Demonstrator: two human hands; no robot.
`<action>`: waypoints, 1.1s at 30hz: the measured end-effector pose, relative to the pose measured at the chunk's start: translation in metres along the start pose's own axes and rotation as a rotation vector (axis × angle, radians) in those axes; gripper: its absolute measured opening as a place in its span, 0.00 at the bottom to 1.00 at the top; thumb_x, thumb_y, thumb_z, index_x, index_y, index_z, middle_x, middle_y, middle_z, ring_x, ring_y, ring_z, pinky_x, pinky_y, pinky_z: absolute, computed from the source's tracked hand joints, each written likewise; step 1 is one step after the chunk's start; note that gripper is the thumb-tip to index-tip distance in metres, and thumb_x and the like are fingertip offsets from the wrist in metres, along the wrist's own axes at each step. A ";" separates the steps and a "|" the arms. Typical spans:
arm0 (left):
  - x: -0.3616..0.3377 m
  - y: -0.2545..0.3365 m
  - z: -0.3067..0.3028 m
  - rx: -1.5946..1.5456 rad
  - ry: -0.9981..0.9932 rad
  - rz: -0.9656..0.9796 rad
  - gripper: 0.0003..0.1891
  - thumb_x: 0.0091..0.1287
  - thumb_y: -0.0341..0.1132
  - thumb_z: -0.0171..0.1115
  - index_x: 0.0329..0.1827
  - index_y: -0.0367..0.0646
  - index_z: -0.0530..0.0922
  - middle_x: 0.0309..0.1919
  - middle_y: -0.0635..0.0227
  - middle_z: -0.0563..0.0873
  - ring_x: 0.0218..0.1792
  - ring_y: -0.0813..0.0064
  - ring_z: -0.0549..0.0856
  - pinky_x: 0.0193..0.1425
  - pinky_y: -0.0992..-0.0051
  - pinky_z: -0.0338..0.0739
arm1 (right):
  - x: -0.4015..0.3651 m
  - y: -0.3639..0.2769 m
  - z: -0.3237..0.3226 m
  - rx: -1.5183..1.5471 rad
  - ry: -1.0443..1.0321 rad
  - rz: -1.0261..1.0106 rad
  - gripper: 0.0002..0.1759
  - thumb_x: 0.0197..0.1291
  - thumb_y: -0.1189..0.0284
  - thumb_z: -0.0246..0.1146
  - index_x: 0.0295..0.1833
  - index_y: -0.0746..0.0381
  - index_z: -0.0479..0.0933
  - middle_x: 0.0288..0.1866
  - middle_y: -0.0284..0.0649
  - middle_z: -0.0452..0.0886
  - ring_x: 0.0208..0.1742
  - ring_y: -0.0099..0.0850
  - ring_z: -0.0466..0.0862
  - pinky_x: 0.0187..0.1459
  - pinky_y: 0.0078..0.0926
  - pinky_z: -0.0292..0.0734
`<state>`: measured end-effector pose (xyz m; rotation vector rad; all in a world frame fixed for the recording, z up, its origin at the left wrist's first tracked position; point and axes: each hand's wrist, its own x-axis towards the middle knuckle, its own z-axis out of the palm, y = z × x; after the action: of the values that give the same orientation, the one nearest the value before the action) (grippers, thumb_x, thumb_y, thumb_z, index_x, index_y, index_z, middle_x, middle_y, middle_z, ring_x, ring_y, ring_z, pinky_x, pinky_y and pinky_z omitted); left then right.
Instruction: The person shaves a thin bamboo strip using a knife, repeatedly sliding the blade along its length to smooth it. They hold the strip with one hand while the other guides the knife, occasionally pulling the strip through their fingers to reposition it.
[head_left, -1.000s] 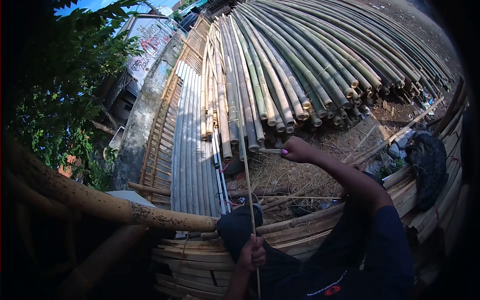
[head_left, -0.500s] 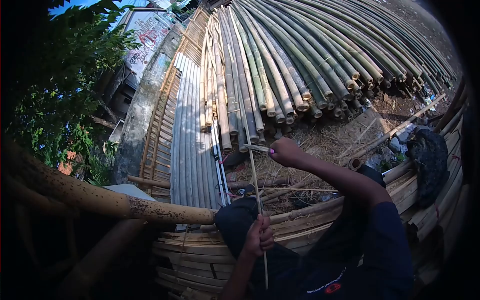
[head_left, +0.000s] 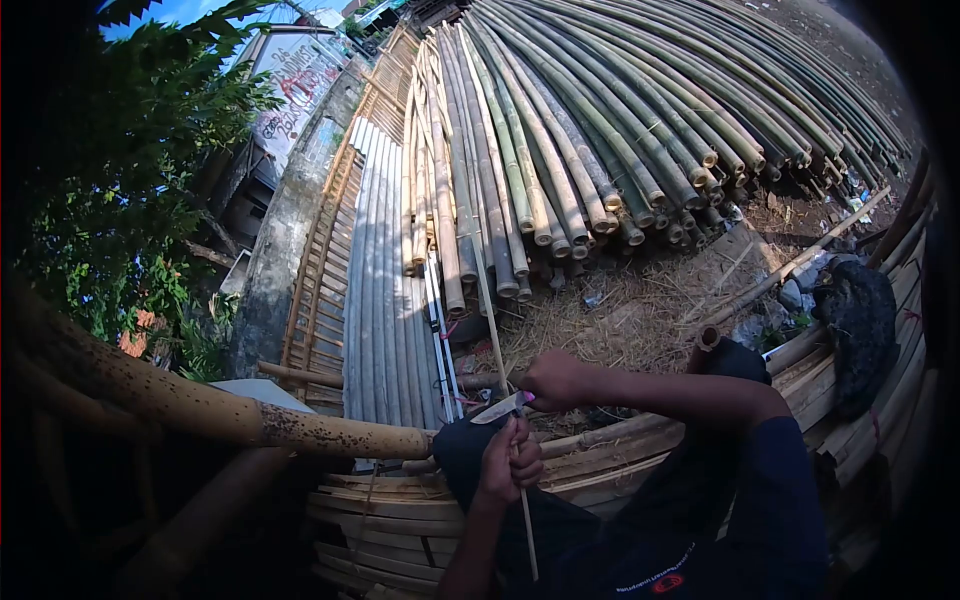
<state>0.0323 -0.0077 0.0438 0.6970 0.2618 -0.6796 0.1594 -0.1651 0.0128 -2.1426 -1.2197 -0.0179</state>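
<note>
Nearest, the left hand (head_left: 510,462) closes round the strip (head_left: 492,330); just beyond, the right hand (head_left: 556,380) clenches the knife (head_left: 498,408) across it, apparently shaving. Next calls for lifting the knife clear of the left hand. Farther off lie poles (head_left: 590,120).

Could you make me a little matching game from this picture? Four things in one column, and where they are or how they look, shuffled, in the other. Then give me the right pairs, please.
Things
1. Knife
2. Thin bamboo strip
3. Ribbed sheets
4. Building wall

Places and looks
A. Pale, with red and dark writing on it
B. Held in the right hand
C. Grey, lying beside the slatted bamboo frame
D. Gripped in the left hand

Right pairs
1-B, 2-D, 3-C, 4-A
</note>
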 end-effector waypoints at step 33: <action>0.006 0.006 0.022 0.209 0.203 0.085 0.14 0.75 0.45 0.39 0.30 0.52 0.61 0.14 0.81 0.54 0.11 0.89 0.51 0.10 0.86 0.45 | 0.022 0.109 -0.046 -0.061 0.375 0.634 0.13 0.52 0.64 0.60 0.29 0.63 0.81 0.25 0.52 0.80 0.30 0.49 0.82 0.36 0.44 0.77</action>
<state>0.0408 -0.0221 0.0602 0.9742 0.3484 -0.5598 0.2697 -0.2111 -0.0030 -2.3518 -0.3079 -0.1733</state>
